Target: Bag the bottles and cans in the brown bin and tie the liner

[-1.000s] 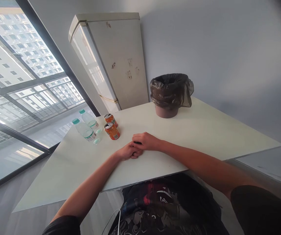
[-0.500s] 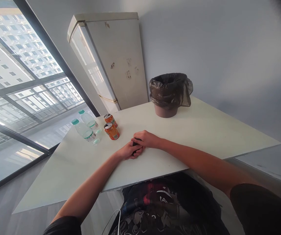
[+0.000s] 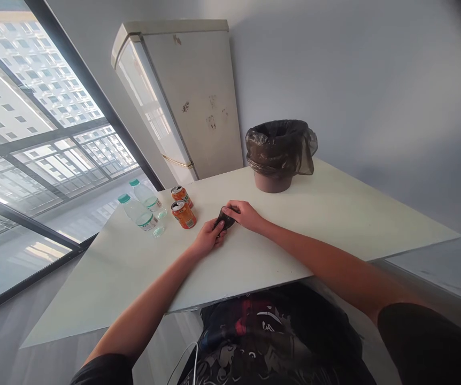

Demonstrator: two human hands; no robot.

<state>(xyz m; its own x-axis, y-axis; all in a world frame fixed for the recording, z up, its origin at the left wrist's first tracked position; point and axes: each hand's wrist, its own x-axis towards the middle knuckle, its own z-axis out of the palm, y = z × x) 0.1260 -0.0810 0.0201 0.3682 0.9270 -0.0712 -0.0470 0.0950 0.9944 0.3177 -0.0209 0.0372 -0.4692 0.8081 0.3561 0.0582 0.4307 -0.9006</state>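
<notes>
Over the middle of the table, a small folded black plastic bag (image 3: 226, 216) is stretched between my two hands. My left hand (image 3: 209, 236) grips its lower left end, thumb on top and fingers curled beneath. The upper right end is pinched by the fingers of my right hand (image 3: 246, 215), palm down. Left of my hands, two orange drink cans stand upright, the front can (image 3: 184, 215) partly covering the rear can (image 3: 182, 193). Beside them lean two clear plastic bottles with green caps, the nearer bottle (image 3: 139, 214) and the farther bottle (image 3: 148, 197).
A pinkish-brown bin (image 3: 273, 183) lined with a dark bin bag (image 3: 278, 149) stands at the back of the white table (image 3: 314, 224). Behind the table are a white fridge (image 3: 198, 101) and a grey wall. Large windows (image 3: 46, 123) fill the left side.
My hands have drawn slightly apart and up from being clasped together. The right hand has lifted off the left, exposing more of the black plastic bag.
</notes>
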